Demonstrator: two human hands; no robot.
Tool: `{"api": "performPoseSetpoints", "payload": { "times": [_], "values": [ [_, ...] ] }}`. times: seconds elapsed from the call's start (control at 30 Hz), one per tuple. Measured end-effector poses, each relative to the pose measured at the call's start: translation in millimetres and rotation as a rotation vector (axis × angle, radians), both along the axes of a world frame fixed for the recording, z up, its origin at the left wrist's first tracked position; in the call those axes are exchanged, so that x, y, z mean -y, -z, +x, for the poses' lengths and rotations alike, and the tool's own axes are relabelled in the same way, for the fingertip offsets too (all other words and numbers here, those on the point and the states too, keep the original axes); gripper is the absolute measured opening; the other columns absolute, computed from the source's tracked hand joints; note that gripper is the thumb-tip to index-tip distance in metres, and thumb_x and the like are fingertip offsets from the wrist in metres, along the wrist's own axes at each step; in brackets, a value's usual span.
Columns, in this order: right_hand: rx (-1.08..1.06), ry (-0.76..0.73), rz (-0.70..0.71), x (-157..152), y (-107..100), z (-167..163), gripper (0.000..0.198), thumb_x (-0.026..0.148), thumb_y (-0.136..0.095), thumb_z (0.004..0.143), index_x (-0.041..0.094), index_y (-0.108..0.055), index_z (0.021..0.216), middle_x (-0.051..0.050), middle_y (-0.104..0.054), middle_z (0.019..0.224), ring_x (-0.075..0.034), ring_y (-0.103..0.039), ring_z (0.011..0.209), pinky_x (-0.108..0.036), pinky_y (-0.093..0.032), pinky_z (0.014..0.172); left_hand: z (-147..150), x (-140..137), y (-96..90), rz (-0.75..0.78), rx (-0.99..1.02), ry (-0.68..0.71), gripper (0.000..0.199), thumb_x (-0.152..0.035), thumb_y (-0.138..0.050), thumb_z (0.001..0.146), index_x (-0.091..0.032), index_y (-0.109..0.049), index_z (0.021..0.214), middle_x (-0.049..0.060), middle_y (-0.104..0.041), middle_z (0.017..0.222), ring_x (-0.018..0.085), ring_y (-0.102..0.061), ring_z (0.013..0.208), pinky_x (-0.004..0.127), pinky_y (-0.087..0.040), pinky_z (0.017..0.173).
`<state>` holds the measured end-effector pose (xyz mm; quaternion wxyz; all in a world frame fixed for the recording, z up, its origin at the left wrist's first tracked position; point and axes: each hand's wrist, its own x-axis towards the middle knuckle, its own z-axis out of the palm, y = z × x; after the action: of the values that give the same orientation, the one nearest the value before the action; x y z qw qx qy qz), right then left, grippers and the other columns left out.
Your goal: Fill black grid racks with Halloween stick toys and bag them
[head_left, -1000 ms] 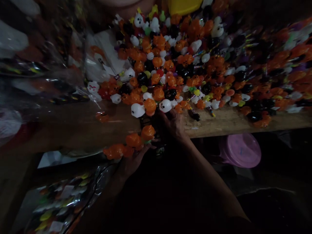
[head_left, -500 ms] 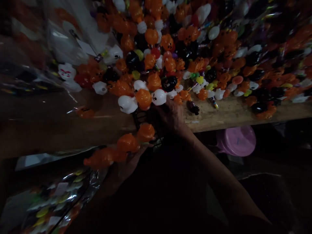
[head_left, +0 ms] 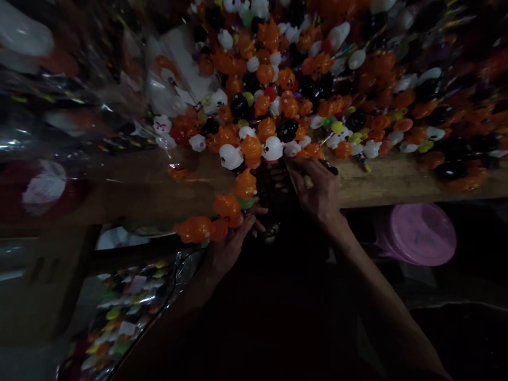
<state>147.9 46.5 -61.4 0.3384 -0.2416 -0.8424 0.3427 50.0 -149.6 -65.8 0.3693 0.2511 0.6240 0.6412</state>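
Note:
My left hand (head_left: 232, 246) is closed around the stems of several orange figure-topped sticks (head_left: 227, 209), just in front of the table edge. One has a green collar under its head. A dark lattice rack (head_left: 278, 180) stands between my hands, with white ghost heads (head_left: 272, 150) and an orange head (head_left: 251, 150) at its far end. My right hand (head_left: 319, 188) is at the right side of this rack with fingers bent, close to small orange and white figures (head_left: 313, 151). Darkness hides what its fingertips hold.
A dense heap of orange, black and white figures (head_left: 289, 79) covers the back of the wooden table (head_left: 369, 182). Clear plastic bags (head_left: 130, 100) lie at left. Below are a pink lidded tub (head_left: 423, 234) at right and bagged figures (head_left: 119, 312) at left.
The view has shifted left. My left hand has raised the orange figures closer to the rack, and they now look more upright. My right hand has moved to the rack's right side.

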Motion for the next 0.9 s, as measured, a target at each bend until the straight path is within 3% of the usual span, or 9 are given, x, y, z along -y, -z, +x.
{"api": "performPoseSetpoints", "payload": {
  "times": [0.07,0.13,0.2,0.27,0.43,0.53,0.67,0.77,0.9],
  "values": [
    [-0.032,-0.002,-0.053,21.3,-9.3,17.1,0.016,0.027,-0.061,0.098,0.021,-0.076,0.1,-0.007,-0.076,0.098,-0.02,-0.071,0.09,-0.034,-0.057,0.085,3.6,0.8,-0.1,-0.016,0.016,-0.037,0.033,-0.051,-0.069,0.091,-0.02,-0.074,0.103,0.006,-0.076,0.099,0.014,-0.065,0.066,0.027,-0.05,0.056],
    [-0.026,-0.089,-0.181,44.6,-14.4,26.1,0.015,0.029,-0.064,0.097,0.021,-0.076,0.098,-0.005,-0.076,0.093,-0.018,-0.071,0.086,-0.031,-0.057,0.08,5.9,-0.1,-2.4,-0.078,-0.038,-0.061,0.035,-0.054,-0.073,0.086,-0.02,-0.072,0.079,0.002,-0.072,0.074,0.012,-0.058,0.056,0.026,-0.046,0.052],
    [-0.022,-0.191,-0.315,61.8,-16.0,27.1,0.014,0.029,-0.066,0.096,0.021,-0.077,0.1,-0.005,-0.076,0.097,-0.017,-0.072,0.09,-0.029,-0.057,0.082,6.5,-2.4,-6.8,-0.134,-0.141,-0.069,0.046,-0.053,-0.075,0.084,-0.02,-0.061,0.055,-0.001,-0.058,0.054,0.011,-0.052,0.051,0.026,-0.046,0.054],
    [-0.034,-0.25,-0.408,68.5,-16.2,24.1,0.015,0.029,-0.066,0.095,0.021,-0.078,0.101,-0.005,-0.077,0.101,-0.017,-0.072,0.094,-0.03,-0.058,0.086,6.1,-6.0,-12.1,-0.146,-0.206,-0.089,0.053,-0.049,-0.077,0.083,-0.021,-0.05,0.046,-0.003,-0.053,0.05,0.011,-0.051,0.051,0.027,-0.048,0.058],
    [-0.061,-0.309,-0.554,58.3,-18.2,24.0,0.016,0.028,-0.064,0.096,0.022,-0.078,0.099,-0.005,-0.076,0.105,-0.018,-0.071,0.101,-0.032,-0.057,0.092,7.5,-16.2,-14.4,-0.229,-0.253,-0.19,0.052,-0.047,-0.084,0.073,-0.023,-0.045,0.049,-0.004,-0.047,0.048,0.012,-0.045,0.047,0.027,-0.041,0.047],
    [-0.058,-0.304,-0.598,57.8,-18.5,26.0,0.013,0.03,-0.069,0.093,0.022,-0.077,0.099,-0.005,-0.075,0.108,-0.019,-0.07,0.103,-0.033,-0.056,0.094,11.1,-20.1,-7.0,-0.244,-0.322,-0.237,0.046,-0.052,-0.087,0.069,-0.023,-0.053,0.057,-0.002,-0.056,0.059,0.017,-0.057,0.063,0.029,-0.052,0.063],
    [-0.091,-0.203,-0.617,66.5,-17.1,21.2,0.017,0.037,-0.074,0.091,0.021,-0.075,0.086,-0.004,-0.073,0.1,-0.018,-0.068,0.096,-0.031,-0.056,0.086,13.8,-22.8,-1.7,-0.181,-0.299,-0.158,0.031,-0.049,-0.083,0.075,-0.022,-0.068,0.076,0.0,-0.068,0.075,0.02,-0.064,0.075,0.032,-0.056,0.075],
    [-0.144,-0.128,-0.649,64.1,-15.5,21.0,0.022,0.043,-0.073,0.091,0.021,-0.075,0.085,-0.004,-0.074,0.099,-0.018,-0.069,0.095,-0.03,-0.057,0.085,12.5,-23.6,-4.4,-0.18,-0.282,-0.138,0.026,-0.045,-0.081,0.077,-0.021,-0.07,0.075,-0.001,-0.066,0.069,0.016,-0.06,0.063,0.027,-0.053,0.063],
    [-0.174,0.058,-0.6,37.9,-6.5,30.0,0.021,0.041,-0.069,0.093,0.021,-0.073,0.095,-0.003,-0.073,0.089,-0.018,-0.068,0.084,-0.031,-0.058,0.078,9.2,-26.8,-7.2,-0.123,-0.16,-0.09,0.028,-0.046,-0.072,0.088,-0.02,-0.073,0.097,0.0,-0.071,0.076,0.008,-0.048,0.049,0.022,-0.044,0.049]
  ]
}}
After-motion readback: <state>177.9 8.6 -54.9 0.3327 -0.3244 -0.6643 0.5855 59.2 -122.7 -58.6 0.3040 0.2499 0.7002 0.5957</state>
